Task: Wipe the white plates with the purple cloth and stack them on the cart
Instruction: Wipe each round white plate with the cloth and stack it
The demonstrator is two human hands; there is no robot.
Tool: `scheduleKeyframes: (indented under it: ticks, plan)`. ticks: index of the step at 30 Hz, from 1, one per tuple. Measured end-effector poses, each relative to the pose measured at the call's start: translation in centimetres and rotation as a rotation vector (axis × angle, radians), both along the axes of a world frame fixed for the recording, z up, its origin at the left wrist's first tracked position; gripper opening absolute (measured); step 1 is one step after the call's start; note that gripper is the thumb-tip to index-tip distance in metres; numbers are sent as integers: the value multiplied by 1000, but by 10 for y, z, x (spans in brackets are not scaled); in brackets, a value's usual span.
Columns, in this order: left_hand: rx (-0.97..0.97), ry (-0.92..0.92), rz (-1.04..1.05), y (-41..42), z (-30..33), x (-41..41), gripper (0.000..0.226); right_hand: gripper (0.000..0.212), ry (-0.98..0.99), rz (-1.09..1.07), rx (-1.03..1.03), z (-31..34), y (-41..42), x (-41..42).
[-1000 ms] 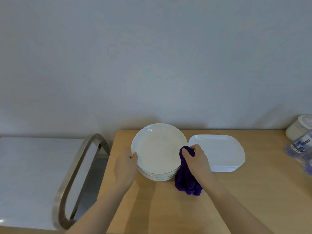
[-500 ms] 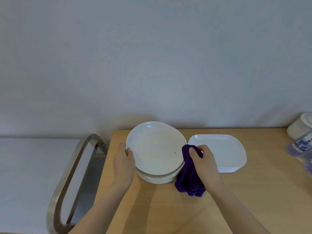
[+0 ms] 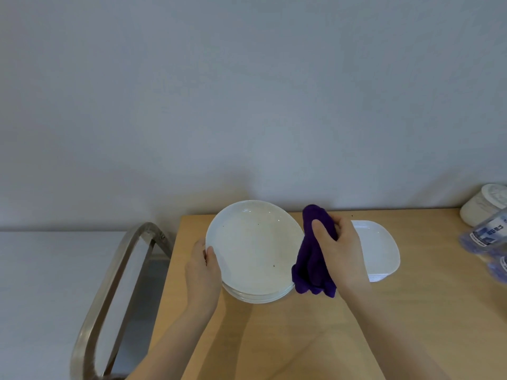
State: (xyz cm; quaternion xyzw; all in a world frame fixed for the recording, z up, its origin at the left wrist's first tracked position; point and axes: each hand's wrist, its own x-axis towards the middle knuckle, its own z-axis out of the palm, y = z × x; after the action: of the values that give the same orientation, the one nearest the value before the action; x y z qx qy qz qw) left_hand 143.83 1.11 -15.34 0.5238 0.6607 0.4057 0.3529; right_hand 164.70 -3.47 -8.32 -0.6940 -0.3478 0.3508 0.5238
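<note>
The person's left hand (image 3: 202, 272) grips the left rim of the top round plate (image 3: 253, 246), thumb on the upper face and the fingers (image 3: 211, 259) curled under the edge. That plate is tilted, its far side raised, above a stack of round plates (image 3: 258, 297) that rests on the wooden worktop (image 3: 301, 338). A few small dark specks show on the plate's face.

The right hand (image 3: 338, 253) clenches a bunched purple cloth (image 3: 312, 259), thumb across the front of it; the cloth hangs down from the fist just beside the right rim of the tilted plate, and whether it touches the rim cannot be told. Its lower end hangs close to the worktop by the stack.

Behind the right hand lies a stack of squarish white plates (image 3: 381, 250), partly hidden by the hand. At the far right edge stand a white lidded jar (image 3: 482, 204) and some blurred clear bottles with blue labels (image 3: 488, 237).

Left of the worktop a cart shows its curved metal handle (image 3: 115, 278) and pale top surface (image 3: 41, 283).
</note>
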Motion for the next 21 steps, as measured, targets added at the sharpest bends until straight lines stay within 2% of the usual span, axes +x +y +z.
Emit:
scheduleKeyframes:
  ticks: [3,9,14,18,21]
  plan:
    - [5,-22,13,-1,-1,0,24,17,-7,32,6,-3,14,-10]
    - [60,-78,37,-3,10,3,21,11,-42,68,-24,-9,42,-33]
    - [91,-111,33,-1,13,6,22,17,-283,70,-132,-24,70,-55]
    - [67,-125,-1,-5,8,13,23,17,-244,78,-83,-25,91,-69]
    - [71,-122,-27,-11,8,20,25,15,-252,208,-63,-20,96,-81]
